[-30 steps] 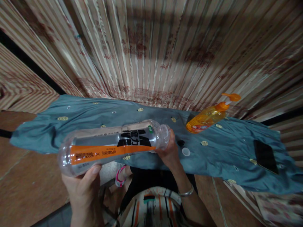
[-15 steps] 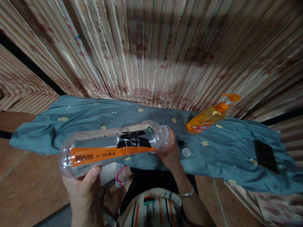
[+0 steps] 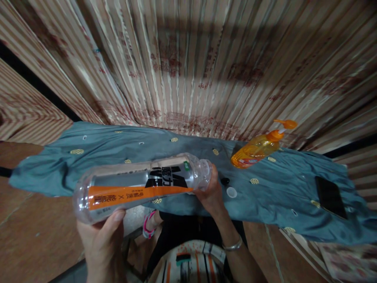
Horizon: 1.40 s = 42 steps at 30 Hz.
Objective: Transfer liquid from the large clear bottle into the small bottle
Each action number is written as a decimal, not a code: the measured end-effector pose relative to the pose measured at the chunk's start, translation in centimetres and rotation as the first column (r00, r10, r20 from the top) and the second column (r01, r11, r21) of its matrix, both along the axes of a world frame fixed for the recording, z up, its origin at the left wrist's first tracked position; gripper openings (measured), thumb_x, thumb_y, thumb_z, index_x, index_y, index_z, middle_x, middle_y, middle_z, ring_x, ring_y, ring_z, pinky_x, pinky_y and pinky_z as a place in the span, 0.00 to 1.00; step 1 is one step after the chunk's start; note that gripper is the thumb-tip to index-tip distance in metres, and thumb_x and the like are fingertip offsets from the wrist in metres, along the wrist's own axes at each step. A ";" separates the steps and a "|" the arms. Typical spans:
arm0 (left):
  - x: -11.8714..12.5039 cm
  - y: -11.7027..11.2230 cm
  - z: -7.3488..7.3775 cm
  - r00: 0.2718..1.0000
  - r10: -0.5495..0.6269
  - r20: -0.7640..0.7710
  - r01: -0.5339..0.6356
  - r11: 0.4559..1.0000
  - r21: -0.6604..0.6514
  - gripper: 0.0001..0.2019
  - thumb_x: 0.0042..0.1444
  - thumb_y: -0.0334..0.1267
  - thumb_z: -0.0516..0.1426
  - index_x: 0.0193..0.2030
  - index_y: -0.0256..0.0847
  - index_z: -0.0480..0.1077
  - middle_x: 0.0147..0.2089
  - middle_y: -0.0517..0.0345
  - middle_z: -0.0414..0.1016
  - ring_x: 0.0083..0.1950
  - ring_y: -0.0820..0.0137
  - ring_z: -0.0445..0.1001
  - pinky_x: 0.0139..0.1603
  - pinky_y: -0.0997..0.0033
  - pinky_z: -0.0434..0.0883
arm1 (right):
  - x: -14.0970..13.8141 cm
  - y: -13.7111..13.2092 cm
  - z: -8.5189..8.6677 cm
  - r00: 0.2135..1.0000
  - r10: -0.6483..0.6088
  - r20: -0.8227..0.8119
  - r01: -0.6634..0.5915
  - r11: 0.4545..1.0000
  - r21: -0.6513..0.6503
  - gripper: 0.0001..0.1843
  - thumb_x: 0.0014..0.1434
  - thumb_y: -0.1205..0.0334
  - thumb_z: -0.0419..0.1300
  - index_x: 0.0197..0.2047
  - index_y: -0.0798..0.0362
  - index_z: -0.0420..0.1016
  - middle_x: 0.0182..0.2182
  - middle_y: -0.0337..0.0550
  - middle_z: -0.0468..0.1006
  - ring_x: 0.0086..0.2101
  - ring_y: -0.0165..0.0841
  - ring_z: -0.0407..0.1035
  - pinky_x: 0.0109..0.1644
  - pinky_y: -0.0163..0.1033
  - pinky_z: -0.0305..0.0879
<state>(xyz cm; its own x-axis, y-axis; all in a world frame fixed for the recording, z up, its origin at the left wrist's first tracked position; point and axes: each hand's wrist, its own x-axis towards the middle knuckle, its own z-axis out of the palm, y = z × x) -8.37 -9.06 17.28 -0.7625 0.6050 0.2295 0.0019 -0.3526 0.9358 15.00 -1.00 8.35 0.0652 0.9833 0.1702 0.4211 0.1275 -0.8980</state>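
A clear plastic bottle with an orange and black label lies sideways in the air above a blue-green patterned cloth. My left hand grips its base at the lower left, thumb up against the plastic. At the neck end, my right hand is closed round the bottle. A small white cap and a small black object lie on the cloth just right of my right hand.
An orange pump bottle stands on the cloth at the right. A dark phone lies near the cloth's right end. Striped woven mats rise behind. Brown tiled floor shows at the left.
Both hands still hold the bottle the same way; the view has shifted slightly, with the bottle sitting a little lower in the picture.
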 end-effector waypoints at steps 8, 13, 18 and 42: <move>-0.6 -0.5 -0.3 0.999 -0.011 -0.039 0.009 0.999 -0.052 0.22 0.31 0.44 0.77 0.35 0.45 0.79 0.31 0.61 0.79 0.35 0.65 0.77 0.41 0.64 0.78 | 0.1 -0.1 -0.8 1.000 -0.010 -0.004 0.010 0.998 0.062 0.51 0.51 0.49 0.73 0.72 0.52 0.59 0.61 0.58 0.81 0.58 0.53 0.80 0.63 0.58 0.79; -0.9 -0.5 -0.6 1.000 0.007 -0.020 -0.009 0.997 -0.081 0.26 0.29 0.46 0.77 0.38 0.46 0.79 0.37 0.59 0.80 0.34 0.63 0.76 0.48 0.55 0.79 | 0.2 -0.2 -0.9 1.000 0.001 0.015 -0.002 0.997 0.074 0.51 0.52 0.50 0.73 0.74 0.52 0.58 0.62 0.57 0.81 0.59 0.52 0.80 0.64 0.58 0.79; -0.9 -0.6 -0.8 1.000 0.017 0.016 -0.016 0.997 -0.073 0.30 0.27 0.42 0.77 0.43 0.46 0.81 0.41 0.59 0.82 0.38 0.63 0.77 0.51 0.58 0.78 | 0.1 -0.2 -0.9 0.998 -0.019 0.053 0.013 0.994 0.111 0.49 0.54 0.49 0.71 0.74 0.52 0.59 0.61 0.58 0.81 0.57 0.52 0.81 0.62 0.60 0.80; -1.8 -0.7 -0.8 0.995 -0.070 -0.072 0.065 0.996 -0.067 0.36 0.32 0.38 0.76 0.55 0.47 0.82 0.39 0.61 0.82 0.35 0.66 0.75 0.35 0.68 0.76 | 0.1 -0.7 -1.8 0.994 -0.057 0.093 0.035 0.974 0.224 0.50 0.58 0.48 0.72 0.76 0.50 0.54 0.66 0.60 0.74 0.62 0.54 0.75 0.66 0.65 0.75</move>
<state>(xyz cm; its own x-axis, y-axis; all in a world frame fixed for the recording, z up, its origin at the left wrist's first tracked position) -10.17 -9.74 16.51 -0.7016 0.6700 0.2426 0.0500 -0.2934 0.9547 15.06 -1.71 6.57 0.0818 0.9166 0.3914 0.5159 0.2971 -0.8035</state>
